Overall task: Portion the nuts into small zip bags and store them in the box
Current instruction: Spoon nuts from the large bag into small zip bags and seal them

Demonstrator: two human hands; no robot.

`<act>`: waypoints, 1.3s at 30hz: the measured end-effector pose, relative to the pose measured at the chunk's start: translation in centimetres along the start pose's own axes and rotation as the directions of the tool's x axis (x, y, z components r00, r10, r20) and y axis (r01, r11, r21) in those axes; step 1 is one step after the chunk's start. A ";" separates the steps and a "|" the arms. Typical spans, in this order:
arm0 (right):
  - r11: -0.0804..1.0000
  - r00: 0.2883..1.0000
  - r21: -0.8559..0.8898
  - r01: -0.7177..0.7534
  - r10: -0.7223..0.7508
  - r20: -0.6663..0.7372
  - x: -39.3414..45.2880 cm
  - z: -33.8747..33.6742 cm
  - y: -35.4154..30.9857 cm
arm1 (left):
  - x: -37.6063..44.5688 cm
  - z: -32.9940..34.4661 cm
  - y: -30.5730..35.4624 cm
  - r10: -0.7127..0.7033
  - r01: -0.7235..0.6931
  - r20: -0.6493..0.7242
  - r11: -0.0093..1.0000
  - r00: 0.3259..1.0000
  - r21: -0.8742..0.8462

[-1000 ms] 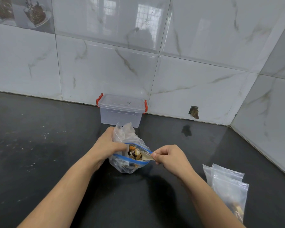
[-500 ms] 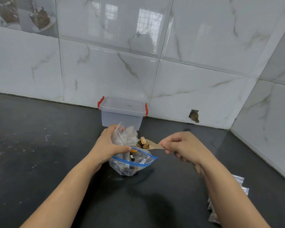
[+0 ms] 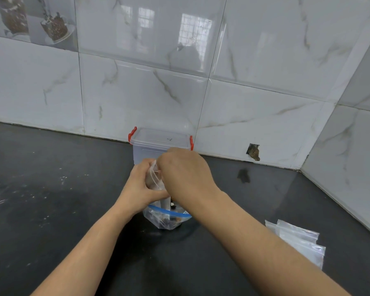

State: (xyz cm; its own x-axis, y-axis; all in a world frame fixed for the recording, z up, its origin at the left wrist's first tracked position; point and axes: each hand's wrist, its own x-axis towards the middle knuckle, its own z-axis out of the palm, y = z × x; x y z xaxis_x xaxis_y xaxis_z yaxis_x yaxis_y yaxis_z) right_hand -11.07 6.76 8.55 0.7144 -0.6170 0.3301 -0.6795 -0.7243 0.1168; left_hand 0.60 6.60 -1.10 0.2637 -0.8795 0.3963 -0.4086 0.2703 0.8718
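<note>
White marble-pattern tiles (image 3: 254, 60) back a dark desk (image 3: 41, 210); a printed cake picture (image 3: 51, 26) sits on the tile at upper left.

Left hand (image 3: 137, 189): fingers curled round a small zip bag (image 3: 153, 175), holding it upright with the mouth facing up, directly above the big bag.

Big bag (image 3: 165, 220): clear, blue zip rim, stands on the desk under both hands, mouth open; dark and tan nuts (image 3: 169, 222) visible at its bottom.

Box (image 3: 158, 144): clear plastic, lid on, 2 red latches, against the wall just behind the hands.

Right hand (image 3: 186, 176): back of hand toward the camera, fingers bent down at the small bag's mouth, touching the left hand. Fingertips hidden; cannot tell whether they pinch anything. Contents of the small bag are not legible.

Wall, right of box: chipped hole (image 3: 253, 152) in the tile near the base.

Spare zip bags (image 3: 301, 242): flat stack of clear bags on the desk at far right, well apart from the hands.
</note>
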 end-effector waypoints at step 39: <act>0.926 0.918 -0.253 0.281 -0.336 -0.210 -3.2 9.9 5.3 | -0.2 -0.3 0.0 -0.362 0.357 0.072 0.931 0.930 0.071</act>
State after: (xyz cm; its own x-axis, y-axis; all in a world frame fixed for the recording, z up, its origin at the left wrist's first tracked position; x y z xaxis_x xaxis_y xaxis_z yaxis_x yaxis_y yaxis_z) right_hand -15.26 1.87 -1.20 0.8495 -0.2582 0.4602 -0.4702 -0.7661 0.4382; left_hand 0.81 6.92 -1.12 0.3301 -0.9434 0.0323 -0.3481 -0.0899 0.9331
